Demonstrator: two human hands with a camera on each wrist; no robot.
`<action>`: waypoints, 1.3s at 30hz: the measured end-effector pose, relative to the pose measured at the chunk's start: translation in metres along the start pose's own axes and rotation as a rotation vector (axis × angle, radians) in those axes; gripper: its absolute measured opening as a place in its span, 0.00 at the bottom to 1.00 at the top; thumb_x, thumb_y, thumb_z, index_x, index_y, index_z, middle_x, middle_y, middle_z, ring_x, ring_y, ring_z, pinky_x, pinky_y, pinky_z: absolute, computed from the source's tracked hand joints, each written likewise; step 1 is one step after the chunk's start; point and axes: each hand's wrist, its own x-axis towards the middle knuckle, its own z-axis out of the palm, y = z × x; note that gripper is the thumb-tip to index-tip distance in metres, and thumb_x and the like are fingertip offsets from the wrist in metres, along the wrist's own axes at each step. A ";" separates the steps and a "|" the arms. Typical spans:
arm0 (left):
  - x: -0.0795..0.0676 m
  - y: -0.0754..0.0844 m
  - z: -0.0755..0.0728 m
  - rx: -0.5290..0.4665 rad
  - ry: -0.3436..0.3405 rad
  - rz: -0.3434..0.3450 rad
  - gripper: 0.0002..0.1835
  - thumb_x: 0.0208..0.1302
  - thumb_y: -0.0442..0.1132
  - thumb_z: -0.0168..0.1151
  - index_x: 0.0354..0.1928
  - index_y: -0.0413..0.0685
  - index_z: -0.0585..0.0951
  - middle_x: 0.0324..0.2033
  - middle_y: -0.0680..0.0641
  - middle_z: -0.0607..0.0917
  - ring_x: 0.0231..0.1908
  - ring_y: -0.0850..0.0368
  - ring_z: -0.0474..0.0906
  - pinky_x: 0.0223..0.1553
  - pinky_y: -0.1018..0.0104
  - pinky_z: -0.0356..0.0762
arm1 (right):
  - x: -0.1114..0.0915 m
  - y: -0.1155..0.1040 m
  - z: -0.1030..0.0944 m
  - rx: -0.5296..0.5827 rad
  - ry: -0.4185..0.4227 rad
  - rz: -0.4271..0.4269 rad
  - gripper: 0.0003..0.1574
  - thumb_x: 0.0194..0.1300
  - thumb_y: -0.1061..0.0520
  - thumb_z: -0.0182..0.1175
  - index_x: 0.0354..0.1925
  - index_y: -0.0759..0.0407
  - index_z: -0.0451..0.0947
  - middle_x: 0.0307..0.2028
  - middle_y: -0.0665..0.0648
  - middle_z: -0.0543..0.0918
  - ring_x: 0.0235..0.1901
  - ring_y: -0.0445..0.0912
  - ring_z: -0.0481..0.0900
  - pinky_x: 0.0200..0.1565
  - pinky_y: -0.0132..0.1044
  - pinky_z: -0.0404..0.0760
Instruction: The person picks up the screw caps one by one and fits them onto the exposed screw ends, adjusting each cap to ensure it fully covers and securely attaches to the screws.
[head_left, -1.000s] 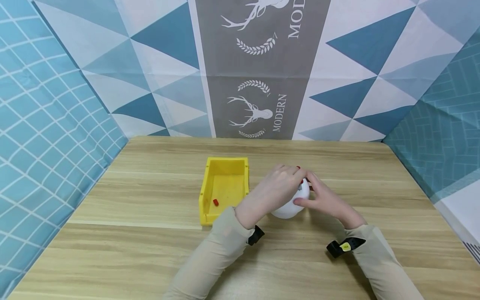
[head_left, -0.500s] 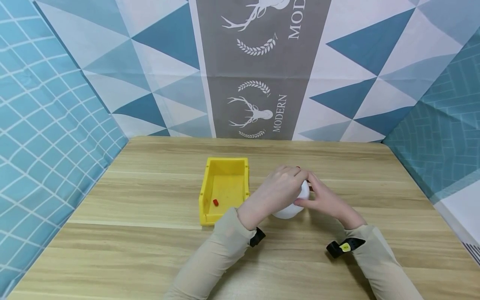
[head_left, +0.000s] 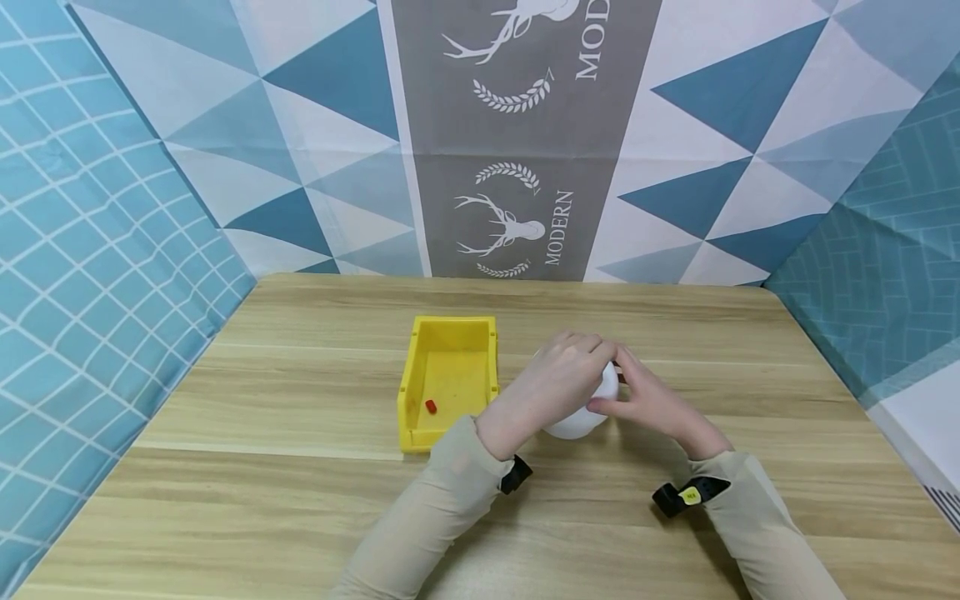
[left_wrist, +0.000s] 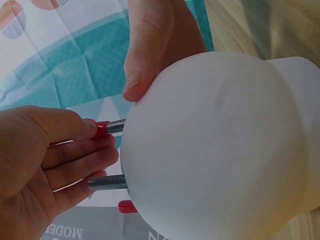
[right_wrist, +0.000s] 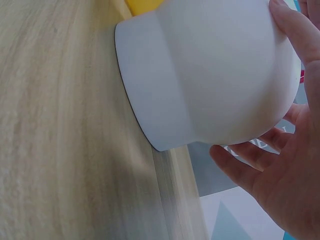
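Observation:
On the wooden table stands a white rounded body (head_left: 573, 425) with a narrower collar at its bottom, seen close in the right wrist view. Metal threaded rods stick out of its top. My left hand (head_left: 558, 371) reaches over it, and its thumb and fingers pinch a red cap (left_wrist: 101, 130) on one rod. Beside that, a second rod (left_wrist: 108, 182) shows bare thread, and another red cap (left_wrist: 127, 206) peeks out lower down. My right hand (right_wrist: 282, 185) holds the white body from the right, thumb on the near side and fingers round the far side.
Left of the white body is a yellow bin (head_left: 457, 375) with a low front wall. One small red piece (head_left: 431, 407) lies inside it. A patterned cloth (head_left: 495, 217) hangs behind the table's (head_left: 262, 500) far edge.
My left hand has shifted very slightly to the right, and the red tips that showed beside its fingers are now hidden in the head view. The right hand keeps its place.

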 end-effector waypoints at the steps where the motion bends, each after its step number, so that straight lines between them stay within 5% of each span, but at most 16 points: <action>1: 0.000 0.000 0.000 0.000 0.000 0.000 0.07 0.56 0.37 0.58 0.38 0.48 0.78 0.33 0.54 0.82 0.36 0.62 0.78 0.44 0.69 0.73 | 0.000 0.000 0.000 -0.001 0.000 0.000 0.48 0.53 0.51 0.66 0.65 0.53 0.50 0.62 0.54 0.60 0.59 0.48 0.62 0.57 0.53 0.66; 9: 0.000 0.001 0.003 0.005 -0.018 -0.007 0.10 0.52 0.41 0.63 0.37 0.49 0.77 0.32 0.55 0.81 0.35 0.62 0.77 0.43 0.69 0.72 | -0.001 0.002 0.001 -0.013 0.007 0.001 0.47 0.53 0.51 0.66 0.65 0.51 0.52 0.62 0.54 0.59 0.61 0.49 0.60 0.57 0.53 0.66; 39: -0.004 0.000 0.008 0.028 0.017 -0.034 0.06 0.61 0.38 0.53 0.37 0.54 0.78 0.34 0.57 0.82 0.40 0.60 0.78 0.39 0.69 0.70 | 0.000 0.000 0.000 -0.023 -0.001 0.008 0.52 0.53 0.51 0.66 0.68 0.51 0.47 0.65 0.56 0.55 0.61 0.50 0.58 0.57 0.55 0.64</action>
